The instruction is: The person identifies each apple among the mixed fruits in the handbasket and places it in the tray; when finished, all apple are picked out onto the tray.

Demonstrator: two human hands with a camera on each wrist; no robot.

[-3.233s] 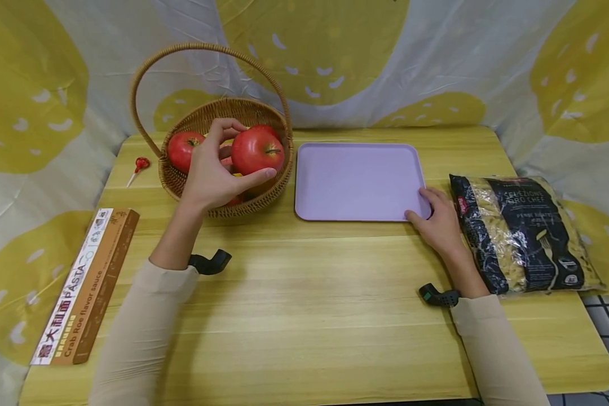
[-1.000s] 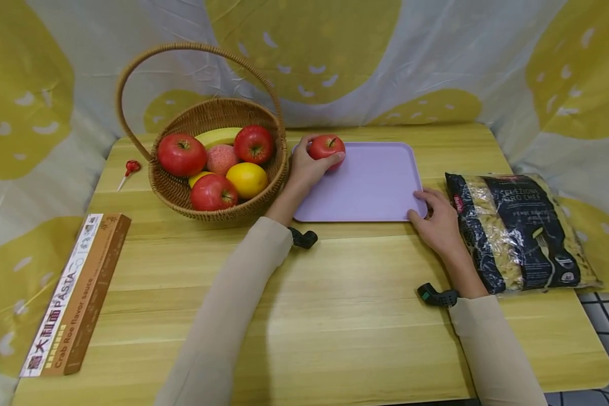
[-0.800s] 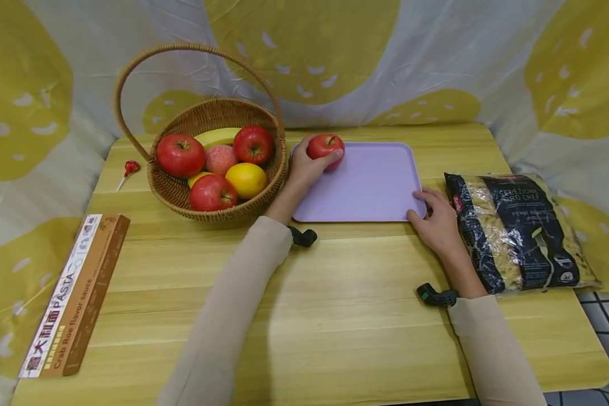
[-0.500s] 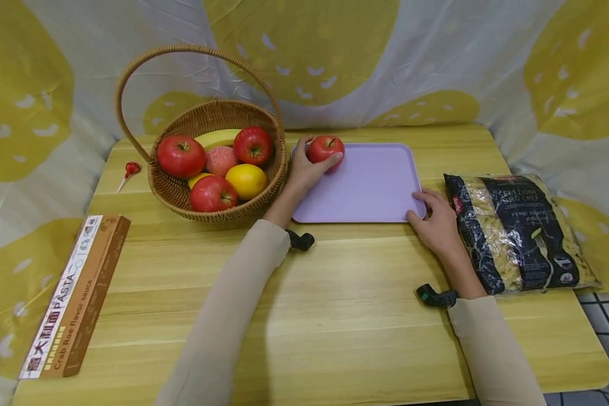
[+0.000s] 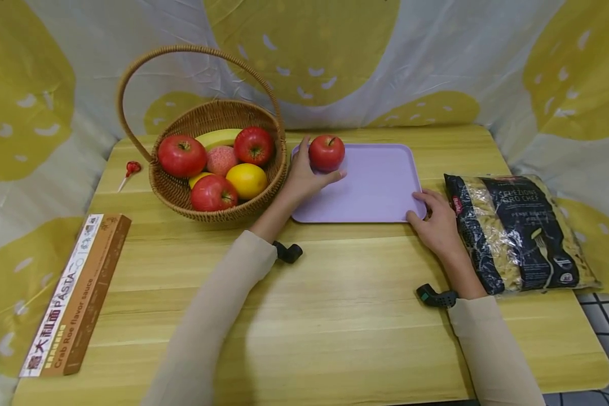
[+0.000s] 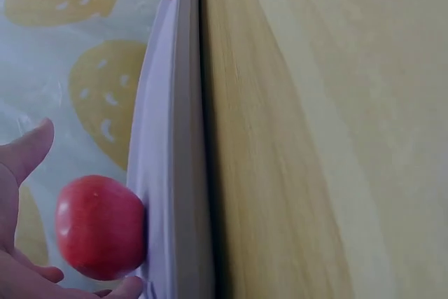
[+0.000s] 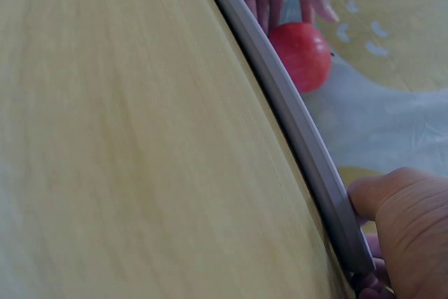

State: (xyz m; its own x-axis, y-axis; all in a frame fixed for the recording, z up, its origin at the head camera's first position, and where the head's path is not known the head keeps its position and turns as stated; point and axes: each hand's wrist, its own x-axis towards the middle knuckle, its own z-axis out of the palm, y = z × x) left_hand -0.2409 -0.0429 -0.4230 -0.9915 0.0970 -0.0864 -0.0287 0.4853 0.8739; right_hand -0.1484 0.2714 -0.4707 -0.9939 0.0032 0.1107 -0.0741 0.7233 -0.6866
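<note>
Between left thumb (image 5: 332,177) and fingers (image 5: 304,148) sits 1 apple (image 5: 327,153).

4 apples (image 5: 327,153): 3 in 1 wicker basket (image 5: 218,115), 1 on 1 tray (image 5: 373,183).
1 lemon (image 5: 246,181), 1 part-hidden yellow fruit (image 5: 197,179), 1 banana (image 5: 217,137), 1 peach (image 5: 221,160), 1 lollipop (image 5: 133,167) far left, 1 pasta box (image 5: 77,293) left, 1 penne bag (image 5: 523,232) right.

Beige sleeves (image 5: 208,316), black wrist cameras (image 5: 438,298)

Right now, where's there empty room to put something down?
Bare: the purple tray between its red apple and the right hand, and the wooden table between both sleeves. Crowded: the fruit-filled basket, and where that hand is close beside the pasta bag.
</note>
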